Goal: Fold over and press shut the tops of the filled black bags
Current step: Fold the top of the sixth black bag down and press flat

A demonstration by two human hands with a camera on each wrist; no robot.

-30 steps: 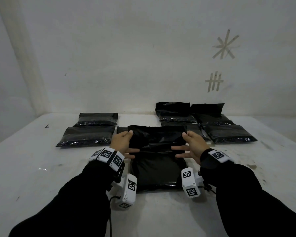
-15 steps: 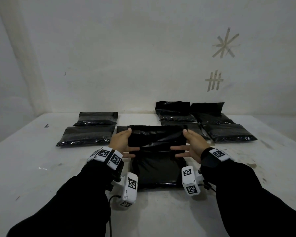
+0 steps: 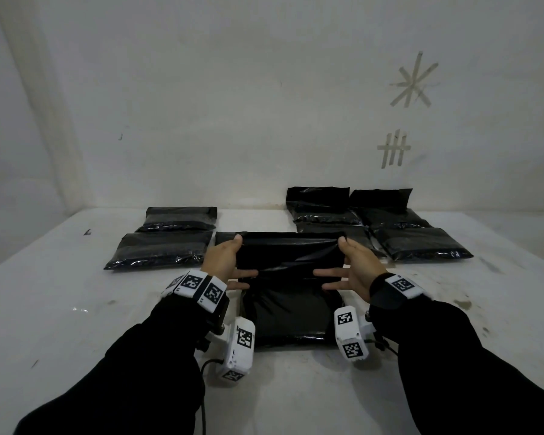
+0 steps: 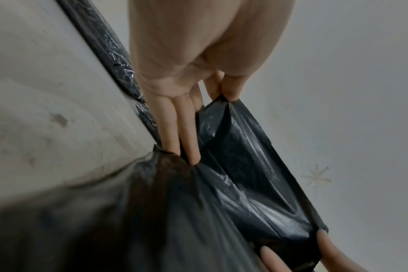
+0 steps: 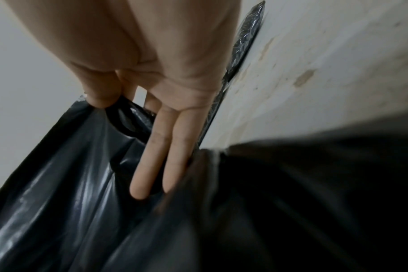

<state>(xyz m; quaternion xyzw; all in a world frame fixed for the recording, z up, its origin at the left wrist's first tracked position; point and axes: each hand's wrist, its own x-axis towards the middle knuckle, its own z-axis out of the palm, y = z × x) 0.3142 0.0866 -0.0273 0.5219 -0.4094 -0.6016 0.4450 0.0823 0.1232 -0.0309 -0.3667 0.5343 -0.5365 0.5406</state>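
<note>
The left hand [image 3: 223, 258] pinches the left corner of the bag's top flap [image 3: 288, 252] between thumb and forefinger, its other fingers [image 4: 175, 128] straight and lying along the bag's side; the right hand [image 3: 355, 266] mirrors it, thumb and forefinger clamped on the right corner, the remaining fingers [image 5: 156, 150] stretched out flat. Between them the flap is now drawn taut and level. A second ago it sagged and wrinkled between the hands, and the hands have since moved slightly apart and a little up, pulling the slack out. The filled black bag [image 3: 291, 312] itself lies flat on the desk [image 3: 76, 324] directly in front of the person, its body unmoved. That suggests the top is squared up and ready to be folded over and pressed down. To the left lie two bags [image 3: 162, 246] with flat tops, likely done; to the right a cluster of bags [image 3: 387, 227] waits, the rear ones with tops standing up.
</note>
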